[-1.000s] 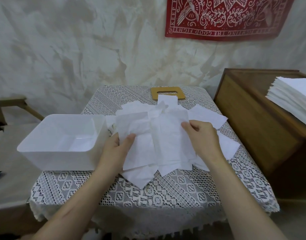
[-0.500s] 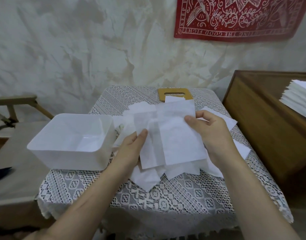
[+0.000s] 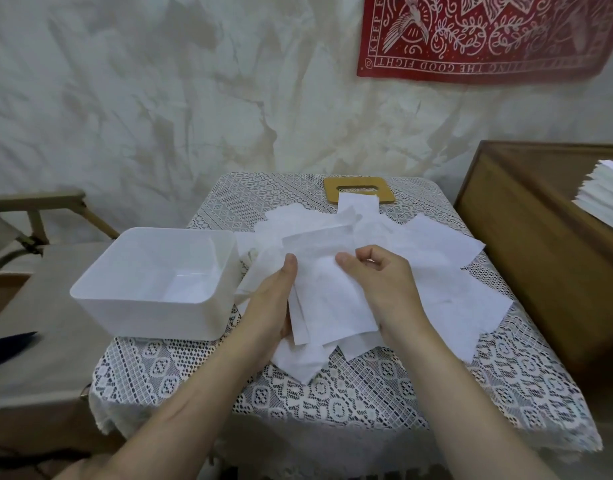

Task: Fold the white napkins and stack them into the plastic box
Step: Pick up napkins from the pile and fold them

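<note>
Napkin point(image 3: 329, 299) being folded over the pile point(image 3: 436, 271), box point(image 3: 149, 317) waiting just left of it.

I am holding one napkin just above the loose pile at mid-desk point(image 3: 350, 403). My left hand point(image 3: 270, 306) is pinching its left edge, thumb on top. My right hand point(image 3: 381, 282) is gripping the upper middle, fingers point(image 3: 367, 252) curled and clamped on the paper. I am judging this to be the folding step, early in the task, since the sheet is hanging partly doubled and not yet flat. Next I am needing to bring the edges together squarely, press the crease, then carry the napkin left over the box wall and lay it flat inside without dragging a neighbouring sheet along.
</note>
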Tool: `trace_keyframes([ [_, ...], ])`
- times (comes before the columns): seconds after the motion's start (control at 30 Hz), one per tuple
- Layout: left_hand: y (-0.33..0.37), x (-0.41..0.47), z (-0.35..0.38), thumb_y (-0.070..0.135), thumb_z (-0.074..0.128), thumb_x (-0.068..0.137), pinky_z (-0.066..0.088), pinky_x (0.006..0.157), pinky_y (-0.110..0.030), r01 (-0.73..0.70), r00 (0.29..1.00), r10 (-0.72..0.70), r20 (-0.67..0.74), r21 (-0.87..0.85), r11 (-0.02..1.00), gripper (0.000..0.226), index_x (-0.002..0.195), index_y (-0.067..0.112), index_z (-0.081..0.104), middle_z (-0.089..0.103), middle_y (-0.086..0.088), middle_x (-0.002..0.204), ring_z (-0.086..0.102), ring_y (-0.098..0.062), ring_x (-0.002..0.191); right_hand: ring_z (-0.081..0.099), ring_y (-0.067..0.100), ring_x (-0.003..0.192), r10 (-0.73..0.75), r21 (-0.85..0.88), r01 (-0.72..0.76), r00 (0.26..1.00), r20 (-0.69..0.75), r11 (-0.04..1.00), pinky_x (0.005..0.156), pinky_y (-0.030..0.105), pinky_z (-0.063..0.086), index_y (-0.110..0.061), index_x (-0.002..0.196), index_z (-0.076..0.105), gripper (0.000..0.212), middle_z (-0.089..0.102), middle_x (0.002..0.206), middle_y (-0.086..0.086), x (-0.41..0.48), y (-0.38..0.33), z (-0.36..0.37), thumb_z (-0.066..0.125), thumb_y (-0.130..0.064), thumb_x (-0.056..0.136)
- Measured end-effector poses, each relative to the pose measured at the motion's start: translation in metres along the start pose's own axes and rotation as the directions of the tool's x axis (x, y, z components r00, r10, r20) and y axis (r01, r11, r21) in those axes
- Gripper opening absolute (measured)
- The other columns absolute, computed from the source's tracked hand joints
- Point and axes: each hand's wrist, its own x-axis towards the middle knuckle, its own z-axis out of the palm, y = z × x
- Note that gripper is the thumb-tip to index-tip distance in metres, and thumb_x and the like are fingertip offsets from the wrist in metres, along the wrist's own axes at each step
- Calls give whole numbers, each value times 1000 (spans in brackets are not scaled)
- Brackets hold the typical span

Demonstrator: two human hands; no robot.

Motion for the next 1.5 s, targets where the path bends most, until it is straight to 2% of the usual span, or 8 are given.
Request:
trace_keyframes([
  [0.13, -1, -3, -1, 63, 51, 84, 56, 86, -37, -68, 998, 68, 17, 23, 997, 61, 122, 19, 69, 79, 0, 111, 74, -19, 106, 66, 22, 76, 74, 63, -74, 997, 10, 995, 77, 36, 51, -11, 86, 71, 13, 74, 84, 14, -2, 0, 5, 79, -21, 88],
  [0.33, -3, -4, -1, 61, 52, 87, 56, 70, -26, -107, 994, 106, 24, 7, 994, 58, 123, 19, 69, 80, 1, 107, 76, -15, 95, 69, 22, 78, 129, 123, -133, 991, 39, 983, 75, 36, 52, -12, 89, 71, 12, 76, 94, 16, -3, -2, 5, 77, -23, 89],
  [0.47, 0, -6, -1, 60, 53, 86, 56, 97, -41, -97, 995, 97, 11, 21, 995, 58, 123, 20, 68, 78, 1, 115, 73, -18, 109, 71, 23, 81, 131, 81, -136, 989, 65, 987, 76, 36, 52, -13, 89, 72, 12, 77, 92, 9, -3, -2, 3, 76, -23, 90],
  [0.67, 2, -8, 0, 60, 48, 93, 51, 107, -44, -115, 993, 117, -20, 84, 990, 50, 121, 23, 69, 78, 7, 116, 72, -14, 111, 63, 12, 72, -79, -218, 74, 997, -14, 973, 69, 30, 46, -22, 81, 70, 11, 72, 73, -8, 4, -5, -7, 75, -24, 91],
  [0.8, 3, -8, 2, 65, 49, 84, 51, 107, -48, -104, 994, 106, -27, 50, 993, 58, 118, 23, 70, 79, 4, 112, 74, -16, 107, 68, 22, 79, 56, 42, -56, 998, 2, 998, 79, 36, 52, -18, 79, 72, 12, 74, 85, 5, 2, -7, -3, 75, -17, 91],
  [0.93, 2, -8, 3, 65, 49, 86, 50, 108, -51, -92, 995, 93, -26, 19, 996, 59, 122, 22, 69, 78, 0, 117, 73, -19, 112, 66, 23, 78, 96, 108, -97, 995, 11, 989, 76, 36, 51, -17, 80, 70, 13, 71, 78, 3, 1, -6, 3, 73, -13, 92],
  [1.27, 2, -6, 0, 42, 45, 106, 58, 83, -31, -129, 992, 129, -4, 22, 991, 38, 120, 16, 69, 79, -1, 112, 75, -18, 105, 56, 6, 70, -156, -189, 149, 987, -25, 971, 74, 37, 49, -26, 74, 68, 17, 64, 71, -16, 6, 3, 3, 78, -30, 86],
  [1.5, 4, -5, -7, 34, 45, 108, 55, 97, -41, -123, 991, 122, 47, 27, 992, 33, 124, 15, 68, 78, -4, 118, 74, -21, 111, 59, 12, 70, -96, -184, 97, 995, 12, 978, 71, 38, 48, -19, 79, 68, 17, 67, 74, -5, 5, 5, 2, 75, -28, 91],
])
